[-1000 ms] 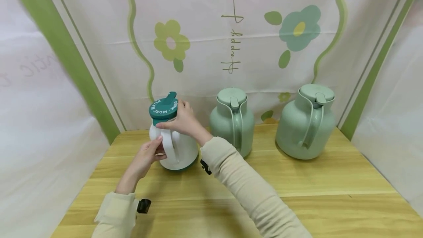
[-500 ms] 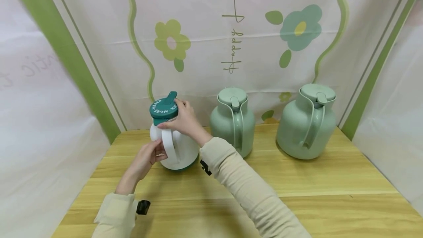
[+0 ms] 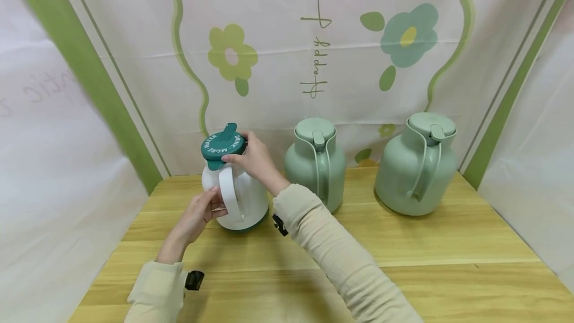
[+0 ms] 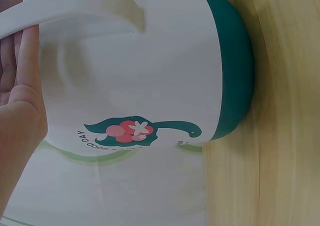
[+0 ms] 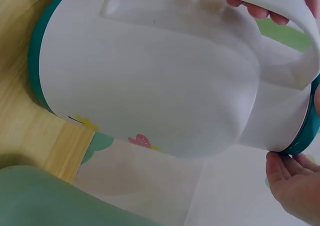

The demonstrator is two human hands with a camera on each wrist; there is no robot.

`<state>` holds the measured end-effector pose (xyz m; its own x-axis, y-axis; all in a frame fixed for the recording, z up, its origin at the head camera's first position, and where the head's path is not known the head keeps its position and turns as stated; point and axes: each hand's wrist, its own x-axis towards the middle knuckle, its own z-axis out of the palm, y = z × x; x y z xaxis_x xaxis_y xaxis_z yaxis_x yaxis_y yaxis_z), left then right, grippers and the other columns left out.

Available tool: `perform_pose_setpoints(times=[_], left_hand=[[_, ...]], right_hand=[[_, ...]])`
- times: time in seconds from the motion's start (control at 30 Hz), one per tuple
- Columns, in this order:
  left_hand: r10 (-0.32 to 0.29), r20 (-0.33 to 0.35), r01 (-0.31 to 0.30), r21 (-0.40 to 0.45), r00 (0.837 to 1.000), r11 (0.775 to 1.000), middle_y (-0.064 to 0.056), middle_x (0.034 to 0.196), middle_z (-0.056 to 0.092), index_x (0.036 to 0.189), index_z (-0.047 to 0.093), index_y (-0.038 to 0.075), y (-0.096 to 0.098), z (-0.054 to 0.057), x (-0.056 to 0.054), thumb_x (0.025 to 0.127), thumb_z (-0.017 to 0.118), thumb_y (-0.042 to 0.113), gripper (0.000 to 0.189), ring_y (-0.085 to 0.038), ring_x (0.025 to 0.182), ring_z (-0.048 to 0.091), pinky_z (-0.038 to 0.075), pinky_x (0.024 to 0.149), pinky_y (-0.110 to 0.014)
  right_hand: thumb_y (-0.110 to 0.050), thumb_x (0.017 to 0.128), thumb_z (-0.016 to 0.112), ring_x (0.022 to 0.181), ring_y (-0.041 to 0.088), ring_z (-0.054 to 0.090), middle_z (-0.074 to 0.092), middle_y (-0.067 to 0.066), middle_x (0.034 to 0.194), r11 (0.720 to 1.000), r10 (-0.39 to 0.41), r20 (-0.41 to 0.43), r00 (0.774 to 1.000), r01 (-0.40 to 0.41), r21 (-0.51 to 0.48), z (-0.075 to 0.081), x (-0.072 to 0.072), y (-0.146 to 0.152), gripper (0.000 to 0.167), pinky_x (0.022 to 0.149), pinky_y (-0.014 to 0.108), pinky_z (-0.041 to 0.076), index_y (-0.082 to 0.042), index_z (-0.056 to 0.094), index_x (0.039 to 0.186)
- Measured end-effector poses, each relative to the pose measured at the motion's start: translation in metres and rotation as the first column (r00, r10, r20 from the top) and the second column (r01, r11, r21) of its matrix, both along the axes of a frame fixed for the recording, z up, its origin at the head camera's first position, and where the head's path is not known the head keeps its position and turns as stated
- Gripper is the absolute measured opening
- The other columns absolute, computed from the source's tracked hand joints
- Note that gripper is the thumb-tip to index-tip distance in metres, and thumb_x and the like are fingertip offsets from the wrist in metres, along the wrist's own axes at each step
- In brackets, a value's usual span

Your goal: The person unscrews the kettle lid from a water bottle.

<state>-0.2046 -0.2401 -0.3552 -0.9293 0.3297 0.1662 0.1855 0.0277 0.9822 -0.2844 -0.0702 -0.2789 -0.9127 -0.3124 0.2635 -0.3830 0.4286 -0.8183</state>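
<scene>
A white vacuum jug [image 3: 254, 198] with a teal base stands upright at the left of the table. Its teal screw lid [image 3: 220, 146] carries white lettering and a raised lever. My right hand [image 3: 259, 162] grips this lid from the right, thumb on the near edge and fingers round the far side. Lower down, my left hand [image 3: 196, 217] holds the jug's white handle [image 3: 229, 194], with fingers passing through its loop. The left wrist view shows a berry print [image 4: 129, 131] on the jug's side. In the right wrist view, fingertips [image 5: 254, 10] show behind the handle.
Just right of the white jug stands a pale green jug [image 3: 291, 168], partly behind my right forearm. Another pale green jug [image 3: 414, 176] stands farther right. Behind the wooden table [image 3: 448, 263] hangs a flower-printed cloth [image 3: 278, 24].
My right thumb has moved up from below the lid's rim to its side edge, and the hand has shifted slightly. The lid has turned and shifted a little. My left hand stays on the handle.
</scene>
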Motion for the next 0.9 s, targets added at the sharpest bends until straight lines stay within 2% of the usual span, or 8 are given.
perform_pose_setpoints(times=[0.1,0.3,0.47,0.57,0.73,0.9], left_hand=[[0.015,0.000,-0.015,-0.016,1.000,1.000,0.015,0.093,0.067,0.097,0.067,0.032,0.002,0.001,-0.001,0.105,0.033,0.027,0.035,0.000,0.089,0.065,0.056,0.079,-0.016],[0.059,0.019,-0.058,-0.059,0.998,0.997,0.015,0.092,0.067,0.095,0.066,0.030,0.003,0.003,0.000,0.104,0.037,0.028,0.032,0.000,0.089,0.065,0.056,0.080,-0.016],[0.073,0.037,-0.069,-0.078,0.997,0.995,0.015,0.093,0.067,0.096,0.065,0.030,0.002,0.003,0.000,0.104,0.036,0.029,0.029,0.000,0.090,0.065,0.056,0.081,-0.016],[0.068,0.043,-0.064,-0.079,0.997,0.995,0.015,0.093,0.067,0.097,0.065,0.029,0.001,0.003,0.000,0.104,0.036,0.030,0.029,0.000,0.090,0.065,0.056,0.081,-0.016],[0.068,0.039,-0.064,-0.086,0.997,0.994,0.014,0.094,0.067,0.099,0.064,0.025,0.001,0.003,0.001,0.104,0.036,0.030,0.029,0.000,0.091,0.065,0.056,0.082,-0.017],[0.077,0.036,-0.073,-0.111,0.996,0.991,0.014,0.095,0.066,0.107,0.062,0.013,0.001,0.004,0.002,0.104,0.036,0.031,0.032,-0.001,0.093,0.065,0.056,0.083,-0.017]], right_hand=[[-0.024,0.082,0.075,0.130,0.025,0.050,0.050,0.013,0.142,0.999,-0.005,0.032,0.999,0.006,-0.034,0.000,-0.001,0.002,0.069,0.109,0.037,0.043,-0.004,0.041,0.139],[-0.022,0.085,0.072,0.124,0.028,0.054,0.053,0.013,0.136,1.000,0.001,0.011,1.000,-0.001,-0.016,0.001,-0.004,0.007,0.060,0.103,0.038,0.049,-0.007,0.047,0.139],[-0.021,0.090,0.067,0.129,0.028,0.050,0.052,0.012,0.141,0.999,0.037,0.037,0.999,-0.036,-0.034,0.001,-0.003,0.011,0.057,0.108,0.039,0.044,-0.006,0.044,0.140],[-0.028,0.090,0.066,0.133,0.027,0.047,0.048,0.011,0.144,0.997,0.075,0.042,0.996,-0.076,0.025,0.003,-0.001,0.010,0.063,0.111,0.041,0.041,-0.007,0.040,0.143],[-0.037,0.081,0.075,0.131,0.023,0.047,0.046,0.009,0.145,0.983,0.142,-0.002,0.990,-0.141,0.116,0.003,0.000,0.006,0.083,0.110,0.042,0.041,-0.011,0.033,0.147],[-0.030,0.080,0.077,0.130,0.026,0.046,0.042,0.013,0.145,0.987,0.101,0.010,0.995,-0.102,0.126,0.002,0.001,0.005,0.085,0.109,0.044,0.042,-0.009,0.031,0.148]])
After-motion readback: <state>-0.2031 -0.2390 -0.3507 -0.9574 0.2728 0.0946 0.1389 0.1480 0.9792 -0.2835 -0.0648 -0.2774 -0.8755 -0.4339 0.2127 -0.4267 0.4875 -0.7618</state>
